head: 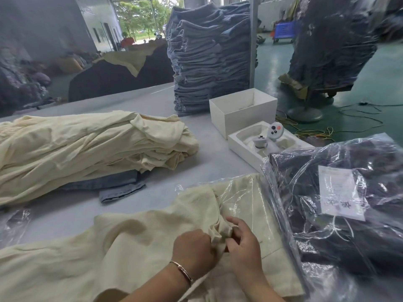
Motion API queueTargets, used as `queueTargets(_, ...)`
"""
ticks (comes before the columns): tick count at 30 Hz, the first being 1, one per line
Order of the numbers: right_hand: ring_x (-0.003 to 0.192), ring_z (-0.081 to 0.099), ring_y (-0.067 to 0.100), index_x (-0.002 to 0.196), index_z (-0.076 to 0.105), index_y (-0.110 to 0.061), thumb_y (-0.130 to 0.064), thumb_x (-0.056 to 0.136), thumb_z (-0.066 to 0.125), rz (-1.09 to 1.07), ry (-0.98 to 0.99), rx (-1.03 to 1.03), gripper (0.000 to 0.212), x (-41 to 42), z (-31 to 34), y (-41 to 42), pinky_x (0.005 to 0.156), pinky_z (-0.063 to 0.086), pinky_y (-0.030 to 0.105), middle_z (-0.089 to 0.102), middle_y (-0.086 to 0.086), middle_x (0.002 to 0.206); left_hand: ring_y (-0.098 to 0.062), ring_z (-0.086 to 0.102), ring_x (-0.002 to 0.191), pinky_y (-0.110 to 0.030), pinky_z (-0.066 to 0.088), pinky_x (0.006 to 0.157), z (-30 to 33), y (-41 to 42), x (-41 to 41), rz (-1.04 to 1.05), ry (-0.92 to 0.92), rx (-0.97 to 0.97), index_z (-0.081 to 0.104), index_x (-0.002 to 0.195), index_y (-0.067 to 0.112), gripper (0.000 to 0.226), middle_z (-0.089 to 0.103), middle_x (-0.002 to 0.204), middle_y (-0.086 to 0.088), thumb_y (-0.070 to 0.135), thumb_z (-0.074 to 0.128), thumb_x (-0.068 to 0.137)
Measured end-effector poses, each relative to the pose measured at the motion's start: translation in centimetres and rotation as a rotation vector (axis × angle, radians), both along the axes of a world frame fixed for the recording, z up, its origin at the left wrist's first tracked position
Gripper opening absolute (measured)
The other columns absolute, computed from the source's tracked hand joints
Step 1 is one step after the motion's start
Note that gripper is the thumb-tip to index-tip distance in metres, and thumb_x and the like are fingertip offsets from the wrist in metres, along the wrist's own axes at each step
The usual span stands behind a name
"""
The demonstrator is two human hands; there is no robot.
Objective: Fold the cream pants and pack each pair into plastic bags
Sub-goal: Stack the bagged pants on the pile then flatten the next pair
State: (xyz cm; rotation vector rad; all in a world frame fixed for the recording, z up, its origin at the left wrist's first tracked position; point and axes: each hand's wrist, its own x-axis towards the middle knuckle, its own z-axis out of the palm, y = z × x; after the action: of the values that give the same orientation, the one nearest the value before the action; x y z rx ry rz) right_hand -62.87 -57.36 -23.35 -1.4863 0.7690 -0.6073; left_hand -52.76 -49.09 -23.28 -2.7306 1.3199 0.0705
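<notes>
Right at the near edge of the grey table [196, 131], both hands are bunched together on one pair of cream pants [109, 247]. Left hand [193, 250], bracelet on the wrist, has its fingers curled into a gathered fold of the cloth; right hand [242, 245] pinches the same bunch from the other side, thumb and fingers tucked into it, the two hands nearly touching. That pair lies spread across the table front, its far end overlapping a clear plastic bag [246, 205] with cream fabric showing through. Off to the left rear, a loose heap of cream pants [82, 147] sprawls over a blue garment [120, 186]. To the right sit bagged dark clothes [340, 192] with a white label. Behind, a tall stack of blue jeans [209, 57], an open white box [242, 110] and a tray with a controller [275, 130].
</notes>
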Motion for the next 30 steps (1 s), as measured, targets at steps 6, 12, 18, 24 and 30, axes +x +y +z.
queueTargets(6, 0.063, 0.060, 0.010, 0.084, 0.066, -0.021, -0.020, 0.074, 0.080, -0.042, 0.027, -0.054, 0.017, -0.5, 0.0, -0.2, 0.064, 0.049, 0.024, 0.069, -0.002, 0.069, -0.028, 0.062, 0.079, -0.030, 0.038, 0.059, 1.0, -1.5, -1.6, -0.131, 0.247, -0.090, 0.057, 0.086, 0.019, 0.028, 0.065, 0.085, -0.005, 0.041, 0.041, 0.078)
queueTargets(12, 0.058, 0.042, 0.004, 0.069, 0.044, -0.024, -0.012, 0.076, 0.068, 0.069, 0.161, -0.276, 0.027, -0.8, 0.0, 0.0, 0.055, 0.034, 0.014, 0.050, -0.006, 0.066, -0.019, 0.060, 0.066, -0.042, 0.052, 0.068, 4.7, -1.5, 3.3, 0.228, 0.610, -0.576, 0.056, 0.076, 0.015, 0.028, 0.059, 0.068, 0.003, 0.042, 0.059, 0.071)
queueTargets(18, 0.103, 0.053, 0.005, 0.104, 0.053, -0.029, -0.028, 0.066, 0.050, 0.287, 0.295, -0.635, 0.038, -0.3, 0.0, 2.5, 0.070, 0.037, 0.015, 0.039, -0.028, 0.137, -0.021, 0.059, 0.101, -0.029, 0.039, 0.069, 6.0, -7.0, 5.8, 0.283, 0.167, -0.063, 0.041, 0.116, 0.020, 0.075, 0.055, 0.108, 0.001, 0.074, 0.060, 0.067)
queueTargets(24, 0.083, 0.049, 0.016, 0.090, 0.042, -0.026, -0.030, 0.073, 0.049, 0.327, 0.398, -0.643, 0.019, -0.9, 1.4, 2.6, 0.064, 0.031, 0.025, 0.041, -0.017, 0.111, -0.027, 0.064, 0.091, -0.031, 0.050, 0.074, 8.2, -8.0, 8.4, 0.334, 0.266, -0.059, 0.060, 0.088, 0.010, 0.015, 0.068, 0.104, -0.012, 0.017, 0.047, 0.089)
queueTargets(30, 0.048, 0.029, 0.005, 0.064, 0.037, -0.015, -0.016, 0.065, 0.055, -0.077, -0.265, -0.353, 0.018, -1.6, 9.9, -1.7, 0.044, 0.025, 0.028, 0.033, -0.007, 0.052, -0.013, 0.055, 0.036, -0.020, 0.045, 0.037, 19.6, -8.4, 9.7, 0.471, 1.135, -1.193, 0.052, 0.070, 0.012, 0.022, 0.056, 0.052, -0.004, 0.018, 0.058, 0.090)
